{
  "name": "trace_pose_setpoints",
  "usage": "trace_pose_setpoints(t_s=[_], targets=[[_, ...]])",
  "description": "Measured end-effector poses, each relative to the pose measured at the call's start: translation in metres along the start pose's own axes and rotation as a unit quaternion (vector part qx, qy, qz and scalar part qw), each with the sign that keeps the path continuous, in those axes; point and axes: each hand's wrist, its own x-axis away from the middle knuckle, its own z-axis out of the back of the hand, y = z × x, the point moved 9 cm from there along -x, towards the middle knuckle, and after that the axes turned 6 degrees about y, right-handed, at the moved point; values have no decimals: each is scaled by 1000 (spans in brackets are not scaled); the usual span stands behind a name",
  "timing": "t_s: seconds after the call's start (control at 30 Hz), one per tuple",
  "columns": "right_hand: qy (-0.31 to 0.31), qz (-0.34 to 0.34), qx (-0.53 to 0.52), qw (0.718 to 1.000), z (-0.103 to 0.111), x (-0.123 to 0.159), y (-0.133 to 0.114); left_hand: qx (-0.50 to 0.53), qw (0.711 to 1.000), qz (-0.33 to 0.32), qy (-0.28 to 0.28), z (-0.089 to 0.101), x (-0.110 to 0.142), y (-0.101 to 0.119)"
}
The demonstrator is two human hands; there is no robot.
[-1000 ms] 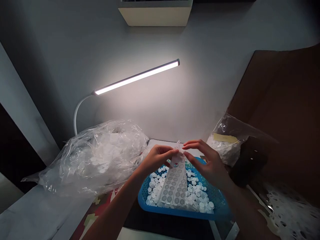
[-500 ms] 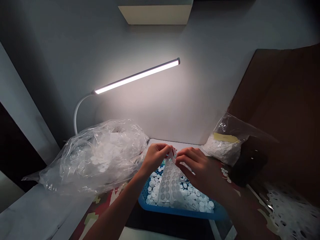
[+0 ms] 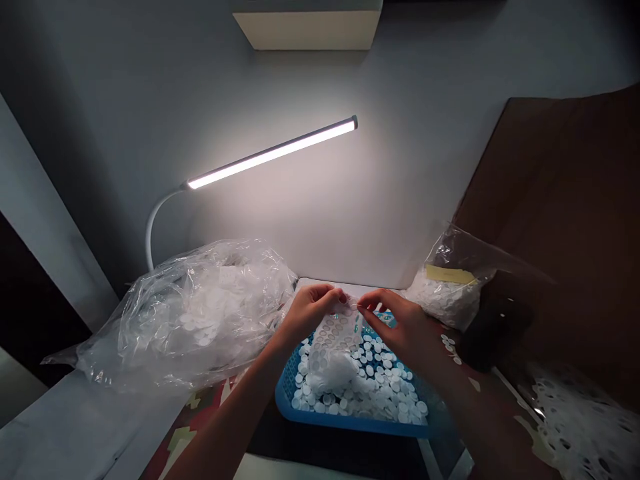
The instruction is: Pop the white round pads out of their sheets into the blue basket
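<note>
A soft translucent sheet with rows of round discs hangs from my left hand, whose thumb and fingers pinch its top edge. My right hand is closed at the fingertips on the sheet's upper right edge, where a thin strip shows between the two hands. Below, the sheet's crumpled lower end rests on many loose white discs in a blue plastic basket. What lies right between my right fingertips is too small to make out.
A large clear bag of white pieces bulges on the left. At the right stand a smaller clear bag with a yellow label, a dark object, and a pile of punched white sheets. A lit lamp hangs above.
My right hand has moved slightly right, and its fingers have closed into a pinch. The sheet has shifted and sagged, its lower part now crumpled over the discs.
</note>
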Motion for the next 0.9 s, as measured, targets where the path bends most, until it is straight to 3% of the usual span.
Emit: trace_pose_setpoints(t_s=[0.4, 0.53, 0.67, 0.73, 0.9], targets=[[-29, 20, 53, 998, -5, 2, -3, 11, 1000, 6, -20, -7, 4, 0], [-100, 62, 49, 992, -12, 10, -18, 35, 999, 23, 23, 3, -1, -7], [-208, 119, -11, 971, -25, 27, -40, 49, 993, 39, 95, 28, -7, -14], [-231, 120, -23, 965, -27, 30, -44, 54, 992, 54, 105, 35, -9, -17], [-157, 35, 22, 987, -18, 17, -21, 65, 992, 81, 71, 29, -8, -17]])
